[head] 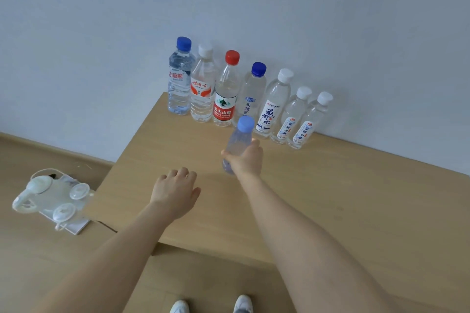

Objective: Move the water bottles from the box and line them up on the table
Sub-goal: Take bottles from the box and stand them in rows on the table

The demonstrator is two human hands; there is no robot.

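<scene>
7 bottles stand far off. Your right hand grips 1 more bottle round its middle; it looks light and slippery. Your left hand, loose, holds nothing.

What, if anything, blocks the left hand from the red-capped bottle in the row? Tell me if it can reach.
Probably yes. The left hand holds nothing, and only bare table lies between it and the red-capped bottle. The right hand, gripping a light-blue-capped bottle, sits beside that path.
</scene>
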